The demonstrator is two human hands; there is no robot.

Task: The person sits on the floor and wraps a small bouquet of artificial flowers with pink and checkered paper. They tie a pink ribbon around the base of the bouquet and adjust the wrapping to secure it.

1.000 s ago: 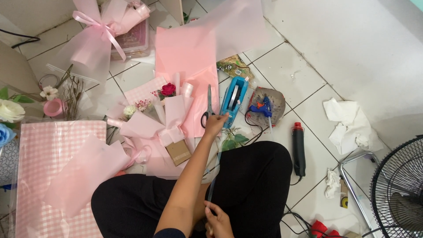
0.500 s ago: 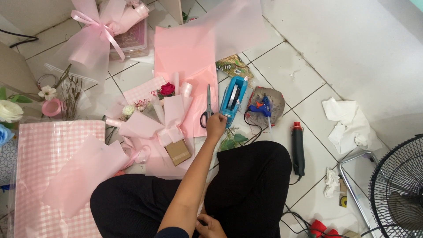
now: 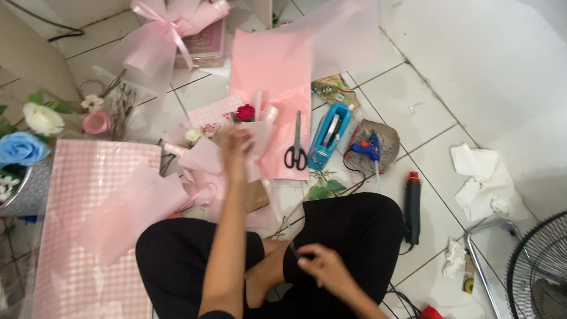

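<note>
Hands first: left hand (image 3: 236, 146), blurred, reaches forward over a small bouquet wrapped in pale pink paper (image 3: 227, 155), fingers spread loosely on the wrapping; whether it grips the paper cannot be told. Right hand (image 3: 323, 267) rests low against the black-trousered knee (image 3: 348, 236), fingers curled and pinching something thin and dark, too small to identify.

Bouquet lies on the white tiled floor (image 3: 407, 100) just ahead of the crossed legs, a dark red rose (image 3: 245, 111) and a small cream flower (image 3: 192, 136) showing at its top edge. Behind it, a large sheet of salmon-pink paper (image 3: 271, 65). On that sheet's right margin, black-handled scissors (image 3: 296, 146), blades pointing away. Just beside them, a blue tape dispenser (image 3: 329, 136), then a blue glue gun (image 3: 369, 150) on a grey pad. Black cylindrical tool with a red tip (image 3: 412, 207) lies near the right knee.

Left side: pink gingham wrapping sheet (image 3: 88, 224), a blue artificial rose (image 3: 20, 147) and a white one (image 3: 42, 119). Top: pink ribbon-tied bundle (image 3: 168, 29). Far right: crumpled white tissue (image 3: 487, 183), black fan grille (image 3: 540, 266).
</note>
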